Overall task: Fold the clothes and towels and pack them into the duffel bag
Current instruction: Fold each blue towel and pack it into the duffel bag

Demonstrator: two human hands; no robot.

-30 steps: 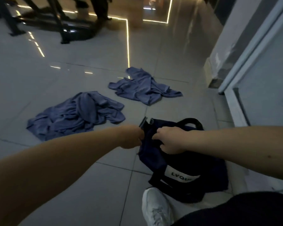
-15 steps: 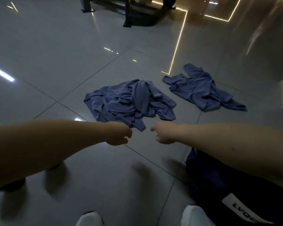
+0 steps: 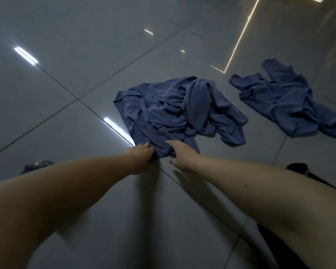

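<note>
A crumpled blue cloth (image 3: 178,111) lies on the grey tiled floor in the middle of the view. My left hand (image 3: 142,153) grips its near corner, fingers curled into the fabric. My right hand (image 3: 179,154) pinches the same near edge just to the right. A second crumpled blue cloth (image 3: 287,101) lies further right, apart from the first. Only a dark sliver of the duffel bag (image 3: 306,174) shows at the right edge, behind my right forearm.
The glossy tile floor (image 3: 76,74) stretches to the left and back, with ceiling lights mirrored in it. A lit strip (image 3: 239,35) runs along the floor at the back right. A dark shape (image 3: 37,165) peeks over my left forearm.
Both hands left the duffel bag, swung left and reached forward. They now hold the near edge of the closer blue cloth. The view turned left, so the bag slid out to the right edge.
</note>
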